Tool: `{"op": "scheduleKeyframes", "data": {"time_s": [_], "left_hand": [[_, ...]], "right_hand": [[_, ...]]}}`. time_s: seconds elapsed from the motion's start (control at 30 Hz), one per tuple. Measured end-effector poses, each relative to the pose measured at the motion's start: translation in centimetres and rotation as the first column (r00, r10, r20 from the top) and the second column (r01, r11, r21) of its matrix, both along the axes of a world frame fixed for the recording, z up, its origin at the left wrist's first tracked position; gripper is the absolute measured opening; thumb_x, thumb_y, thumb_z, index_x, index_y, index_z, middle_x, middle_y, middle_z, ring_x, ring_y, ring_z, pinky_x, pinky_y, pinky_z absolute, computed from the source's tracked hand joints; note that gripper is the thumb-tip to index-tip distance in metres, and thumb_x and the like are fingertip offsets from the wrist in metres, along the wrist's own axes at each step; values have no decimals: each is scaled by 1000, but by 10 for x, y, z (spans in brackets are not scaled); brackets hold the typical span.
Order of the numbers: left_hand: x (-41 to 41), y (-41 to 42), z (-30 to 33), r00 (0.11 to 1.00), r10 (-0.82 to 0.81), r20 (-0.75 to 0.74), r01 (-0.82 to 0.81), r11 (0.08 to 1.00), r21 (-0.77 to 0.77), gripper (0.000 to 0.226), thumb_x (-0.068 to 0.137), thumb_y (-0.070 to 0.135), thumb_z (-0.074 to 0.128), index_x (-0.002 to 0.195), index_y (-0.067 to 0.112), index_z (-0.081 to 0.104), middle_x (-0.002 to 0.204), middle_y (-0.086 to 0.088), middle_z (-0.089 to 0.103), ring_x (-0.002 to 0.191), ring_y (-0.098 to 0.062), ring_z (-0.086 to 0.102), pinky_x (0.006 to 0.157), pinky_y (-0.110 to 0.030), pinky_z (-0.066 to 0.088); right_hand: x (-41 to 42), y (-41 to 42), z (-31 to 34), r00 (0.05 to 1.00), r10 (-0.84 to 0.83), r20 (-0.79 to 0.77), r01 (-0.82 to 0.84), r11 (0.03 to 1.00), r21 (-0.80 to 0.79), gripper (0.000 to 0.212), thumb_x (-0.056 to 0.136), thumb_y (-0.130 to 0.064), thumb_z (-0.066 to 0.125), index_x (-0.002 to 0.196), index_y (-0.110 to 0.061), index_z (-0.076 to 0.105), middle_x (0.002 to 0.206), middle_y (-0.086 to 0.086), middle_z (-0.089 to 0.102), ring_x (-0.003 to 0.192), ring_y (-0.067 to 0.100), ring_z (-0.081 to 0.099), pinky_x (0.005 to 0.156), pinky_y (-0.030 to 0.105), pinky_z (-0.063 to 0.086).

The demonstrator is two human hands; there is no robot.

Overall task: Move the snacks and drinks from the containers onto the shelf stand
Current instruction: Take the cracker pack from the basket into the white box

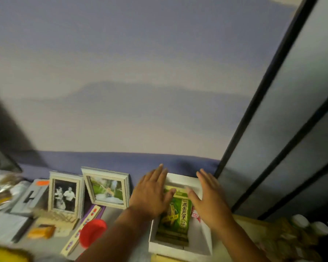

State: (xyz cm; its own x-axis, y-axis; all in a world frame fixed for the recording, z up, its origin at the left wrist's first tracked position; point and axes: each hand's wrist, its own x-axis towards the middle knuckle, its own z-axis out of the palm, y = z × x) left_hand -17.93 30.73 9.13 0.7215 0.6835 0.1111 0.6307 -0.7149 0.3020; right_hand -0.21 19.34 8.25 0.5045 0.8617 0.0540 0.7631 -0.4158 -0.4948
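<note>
Nearest, the green snack packet is seen stacked in the white box on the counter, and beyond it both hands are spread flat, nothing gripped, so the packet could be knocked askew or the box shoved against the wall behind.

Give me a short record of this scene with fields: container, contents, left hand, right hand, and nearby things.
container: white box, open at the top, on the table
contents: green snack packets, stacked flat inside the box
left hand: open, fingers spread, above the box's left side, no grip on anything
right hand: open, above the box's right side, no grip on anything
nearby things: two photo frames and a red cup to the left of the box
</note>
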Motion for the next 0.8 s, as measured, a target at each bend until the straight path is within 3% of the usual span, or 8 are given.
{"op": "scheduleKeyframes", "data": {"time_s": [0.23, 0.4, 0.6, 0.7, 0.8], "left_hand": [[-120, -63, 31, 977, 213, 9, -213, 977, 12, 78, 93, 70, 16, 157, 26, 13, 165, 5, 9, 151, -15, 10, 123, -37, 14], [-236, -94, 63, 909, 416, 30, -417, 907, 62, 76, 94, 71, 18, 156, 29, 11, 165, 7, 8, 151, -12, 10, 122, -35, 11], [-424, -143, 89, 757, 650, 68, -654, 752, 84, 78, 91, 75, 22, 155, 33, 11, 164, 8, 12, 150, -17, 16, 119, -37, 19], [-535, -172, 91, 697, 715, 53, -716, 692, 93, 86, 84, 80, 9, 156, 33, 9, 164, 8, 11, 149, -18, 19, 118, -40, 25], [-646, -199, 83, 655, 755, 33, -753, 649, 106, 85, 86, 78, 13, 156, 30, 14, 164, 7, 13, 148, -18, 22, 117, -39, 26]], "right_hand": [[-87, -48, 36, 989, 144, 20, -144, 989, 26, 79, 93, -68, 43, 158, -32, 15, 166, -9, 16, 153, 17, 14, 122, 41, 27], [-192, -41, 60, 948, 314, 57, -318, 944, 84, 82, 90, -72, 38, 158, -30, 18, 167, -7, 18, 153, 21, 16, 122, 41, 27], [-364, -32, 83, 824, 560, 85, -567, 818, 97, 80, 93, -70, 41, 159, -33, 13, 167, -9, 14, 154, 18, 11, 123, 44, 23], [-471, -35, 86, 765, 638, 87, -644, 757, 114, 78, 94, -66, 45, 158, -31, 18, 166, -8, 19, 152, 18, 16, 122, 42, 25], [-583, -42, 77, 716, 691, 97, -698, 703, 135, 78, 92, -67, 45, 157, -32, 21, 165, -9, 20, 151, 18, 20, 121, 43, 28]]}}
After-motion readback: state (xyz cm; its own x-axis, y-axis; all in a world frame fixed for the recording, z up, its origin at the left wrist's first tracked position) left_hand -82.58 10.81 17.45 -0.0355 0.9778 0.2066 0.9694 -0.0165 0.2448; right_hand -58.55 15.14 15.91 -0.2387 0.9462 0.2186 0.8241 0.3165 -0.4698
